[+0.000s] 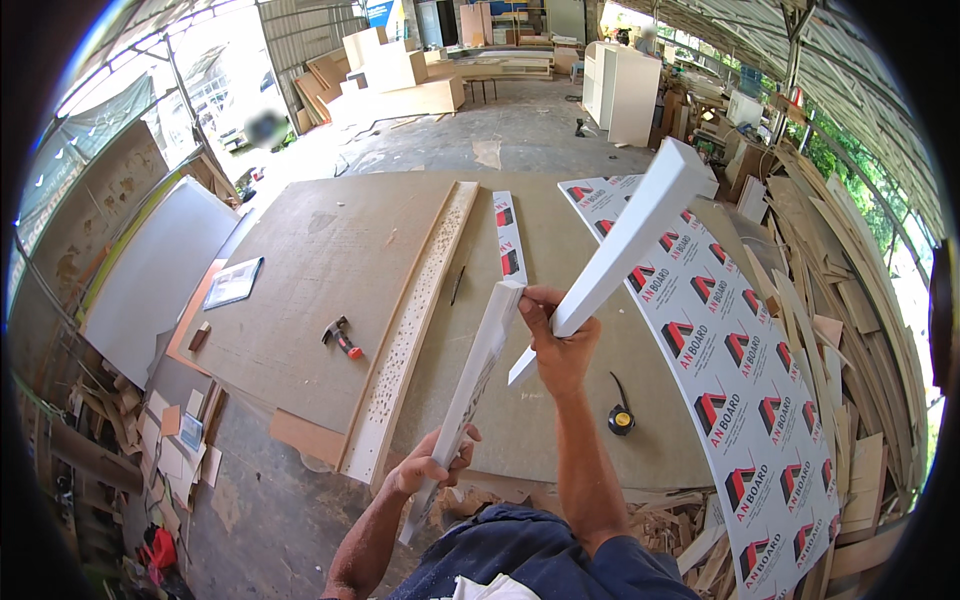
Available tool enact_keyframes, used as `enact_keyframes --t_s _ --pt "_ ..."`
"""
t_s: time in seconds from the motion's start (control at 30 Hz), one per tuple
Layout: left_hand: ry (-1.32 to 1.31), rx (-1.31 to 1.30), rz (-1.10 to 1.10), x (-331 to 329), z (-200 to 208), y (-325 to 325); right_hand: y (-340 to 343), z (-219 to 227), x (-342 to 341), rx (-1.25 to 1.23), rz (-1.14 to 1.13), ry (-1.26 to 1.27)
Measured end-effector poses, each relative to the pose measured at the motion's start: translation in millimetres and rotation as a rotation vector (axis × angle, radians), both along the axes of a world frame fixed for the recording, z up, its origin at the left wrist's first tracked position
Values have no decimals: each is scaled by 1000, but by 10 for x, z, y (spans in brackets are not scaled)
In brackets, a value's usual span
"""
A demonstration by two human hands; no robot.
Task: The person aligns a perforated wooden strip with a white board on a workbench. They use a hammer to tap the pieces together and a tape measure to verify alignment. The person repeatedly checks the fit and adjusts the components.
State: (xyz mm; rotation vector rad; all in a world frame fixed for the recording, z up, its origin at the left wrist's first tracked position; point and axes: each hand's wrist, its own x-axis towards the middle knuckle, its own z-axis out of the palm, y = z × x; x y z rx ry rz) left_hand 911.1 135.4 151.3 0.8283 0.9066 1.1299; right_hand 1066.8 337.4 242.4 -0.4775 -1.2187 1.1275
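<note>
My left hand (pixel 435 462) is closed around the lower part of a narrow white board strip (pixel 484 360), which slants up and away from me. My right hand (pixel 562 345) grips the near part of a longer white board piece (pixel 630 235), raised above the table, with a block-like end at the far right. The right thumb and fingertips are at the upper end of the left strip; whether they press on it I cannot tell. Beyond the strip, a short printed board strip (pixel 508 235) lies on the table. A yellow-and-black tape measure (pixel 621 420) lies right of my right forearm.
The large brown worktable (pixel 300 230) carries a hammer (pixel 342 337), a long speckled board (pixel 415 330) and a dark thin tool (pixel 457 285). A big printed panel (pixel 720 340) spans the right side. Wood offcuts (pixel 850 300) pile up beyond it. White cabinets (pixel 620 95) stand behind.
</note>
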Motion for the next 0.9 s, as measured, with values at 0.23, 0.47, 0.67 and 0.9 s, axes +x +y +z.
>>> enact_keyframes --t_s 0.23,0.47,0.67,0.9 --pt "-76 -25 55 20 -61 -61 3 8 -34 5 23 -140" --pt "-12 -7 42 -27 -71 -62 18 -65 -140 56 21 112" --pt "106 50 81 38 86 -53 36 -98 -93 49 -99 -74" --pt "-62 64 118 -103 -134 -105 141 -189 -170 153 -159 -332"
